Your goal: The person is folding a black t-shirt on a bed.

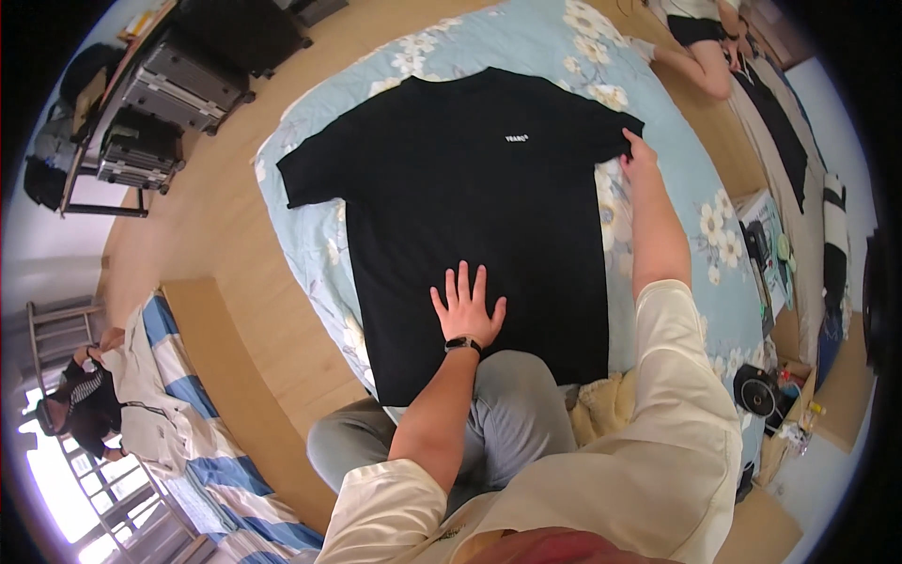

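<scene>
A black short-sleeved T-shirt point(472, 204) lies spread out on a bed with a light-blue floral sheet point(669, 169), its collar away from me and its hem by my legs. Small white lettering is on its chest. My left hand point(466, 307) rests on the lower middle of the shirt, palm down with the fingers spread, a dark band on its wrist. At the shirt's right sleeve is my right hand point(638, 154), its thumb and fingers closed on the cuff edge.
Suitcases point(183, 77) stand by a rack at upper left. One person point(84, 402) handles a light garment on a striped bed at left; another point(705, 49) sits by a bed with a black garment point(771, 116) at upper right. A small round fan point(755, 390) and boxes are at right.
</scene>
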Demonstrator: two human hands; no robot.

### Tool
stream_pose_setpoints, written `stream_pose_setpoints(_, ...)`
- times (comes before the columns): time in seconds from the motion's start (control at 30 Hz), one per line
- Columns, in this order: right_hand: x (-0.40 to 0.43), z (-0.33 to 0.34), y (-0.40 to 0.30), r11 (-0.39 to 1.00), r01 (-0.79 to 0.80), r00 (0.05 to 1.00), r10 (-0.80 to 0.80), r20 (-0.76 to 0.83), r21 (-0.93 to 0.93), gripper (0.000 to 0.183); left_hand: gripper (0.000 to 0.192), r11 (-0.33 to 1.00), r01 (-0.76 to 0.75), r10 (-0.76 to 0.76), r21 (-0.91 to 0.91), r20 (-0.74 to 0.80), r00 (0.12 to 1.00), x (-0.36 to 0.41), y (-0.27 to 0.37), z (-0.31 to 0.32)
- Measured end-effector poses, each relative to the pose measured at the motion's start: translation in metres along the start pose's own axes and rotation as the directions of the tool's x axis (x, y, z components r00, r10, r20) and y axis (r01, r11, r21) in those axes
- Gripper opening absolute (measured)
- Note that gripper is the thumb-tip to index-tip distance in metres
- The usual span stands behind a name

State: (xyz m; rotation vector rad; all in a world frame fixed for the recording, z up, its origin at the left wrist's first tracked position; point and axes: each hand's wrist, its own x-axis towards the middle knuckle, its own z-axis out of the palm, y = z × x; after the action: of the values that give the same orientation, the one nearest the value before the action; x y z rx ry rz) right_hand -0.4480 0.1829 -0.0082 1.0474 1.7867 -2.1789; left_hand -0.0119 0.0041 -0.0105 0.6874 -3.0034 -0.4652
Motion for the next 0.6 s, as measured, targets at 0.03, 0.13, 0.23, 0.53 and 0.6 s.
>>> stream_pose_setpoints(0.03, 0.003, 0.003, -0.003, 0.995, 0.046, 0.989, -0.058, -0.134, -0.088, 0.035, 0.066, 1.000, -0.007, 0.007, -0.010, 0.004, 1.000, -0.001, 0.001, 0.000)
stream_pose_setpoints(0.13, 0.002, 0.022, -0.019, 0.663, 0.472, 0.820, -0.572, 0.014, -0.581, 0.034, 0.065, 0.999, -0.008, 0.008, -0.044, -0.002, 1.000, 0.003, 0.001, 0.001)
stream_pose_setpoints(0.23, -0.038, 0.058, -0.015, 0.114, 0.849, 0.361, -0.838, 0.410, -0.516, 0.035, 0.063, 0.998, -0.016, 0.014, -0.064, -0.040, 0.999, 0.005, 0.000, -0.002)
stream_pose_setpoints(0.53, -0.172, 0.072, 0.098, -0.428, 0.811, 0.160, -0.492, 0.856, -0.398, 0.059, 0.065, 1.000, 0.003, -0.004, -0.028, -0.033, 0.999, 0.001, 0.005, 0.007)
stream_pose_setpoints(0.6, -0.174, 0.061, 0.112, -0.393, 0.793, 0.226, -0.520, 0.824, -0.466, 0.045, 0.064, 0.999, -0.013, 0.011, -0.033, -0.069, 0.998, 0.003, -0.001, 0.002)
